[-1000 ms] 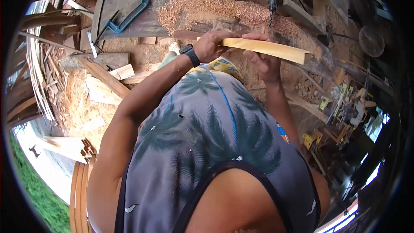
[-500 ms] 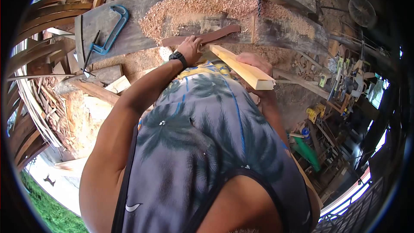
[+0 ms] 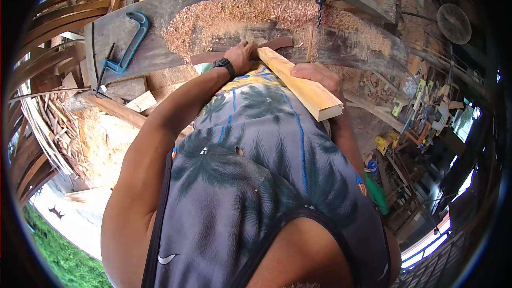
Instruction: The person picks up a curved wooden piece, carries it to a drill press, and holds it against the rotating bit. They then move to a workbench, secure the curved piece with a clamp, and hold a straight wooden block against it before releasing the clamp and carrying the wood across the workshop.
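Nearest to me is a palm-tree shirt [image 3: 256,170] with a small white swoosh mark [image 3: 166,258]. The left hand [image 3: 242,56] and right hand [image 3: 316,74] both grip a pale wooden plank [image 3: 309,96] that slants over the shirt. Farther off, the tabletop [image 3: 160,16] carries wood chips [image 3: 229,13] and a blue clamp [image 3: 125,42].

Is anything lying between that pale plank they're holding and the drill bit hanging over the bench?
Yes. A dark curved strip of wood lies on the bench, across the gap between the pale plank's far end and the drill bit, amid heaped sawdust. The left hand and right hand grip the plank directly.
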{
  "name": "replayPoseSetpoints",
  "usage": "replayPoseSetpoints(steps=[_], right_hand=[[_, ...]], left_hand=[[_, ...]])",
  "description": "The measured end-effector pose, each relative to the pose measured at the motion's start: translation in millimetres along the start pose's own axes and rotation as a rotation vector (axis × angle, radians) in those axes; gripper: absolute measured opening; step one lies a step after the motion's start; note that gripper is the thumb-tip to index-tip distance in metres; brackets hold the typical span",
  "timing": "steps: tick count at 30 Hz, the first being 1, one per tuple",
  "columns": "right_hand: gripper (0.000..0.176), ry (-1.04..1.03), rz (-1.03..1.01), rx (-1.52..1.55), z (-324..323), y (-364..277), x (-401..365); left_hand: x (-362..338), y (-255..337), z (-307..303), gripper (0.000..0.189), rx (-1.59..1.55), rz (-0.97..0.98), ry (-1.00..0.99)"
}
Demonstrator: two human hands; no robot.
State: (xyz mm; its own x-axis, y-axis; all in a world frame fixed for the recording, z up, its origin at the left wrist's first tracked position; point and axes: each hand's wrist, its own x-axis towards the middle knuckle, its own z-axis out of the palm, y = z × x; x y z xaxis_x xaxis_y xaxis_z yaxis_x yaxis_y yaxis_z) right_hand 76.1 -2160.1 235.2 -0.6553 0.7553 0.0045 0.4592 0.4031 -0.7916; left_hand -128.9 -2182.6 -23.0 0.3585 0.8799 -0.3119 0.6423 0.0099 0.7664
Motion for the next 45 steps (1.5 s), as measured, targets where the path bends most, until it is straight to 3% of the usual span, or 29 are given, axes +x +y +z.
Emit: replayPoseSetpoints(steps=[23, 36, 45], right_hand=[[0.031, -0.086, -0.035, 0.028, -31.6, 27.9, 26.9], [0.028, -0.094, -0.044, 0.018, -37.5, 32.9, 34.6], [0.037, 0.028, 0.156, 0.055, -44.7, 21.5, 27.2]], left_hand=[[23.4, 20.1, 15.8, 0.042, 0.042, -0.043, 0.121], [31.1, 19.6, 25.4, 0.028, 0.013, -0.044, 0.186], [34.9, 20.8, 26.7, 0.028, 0.031, -0.005, 0.184]])
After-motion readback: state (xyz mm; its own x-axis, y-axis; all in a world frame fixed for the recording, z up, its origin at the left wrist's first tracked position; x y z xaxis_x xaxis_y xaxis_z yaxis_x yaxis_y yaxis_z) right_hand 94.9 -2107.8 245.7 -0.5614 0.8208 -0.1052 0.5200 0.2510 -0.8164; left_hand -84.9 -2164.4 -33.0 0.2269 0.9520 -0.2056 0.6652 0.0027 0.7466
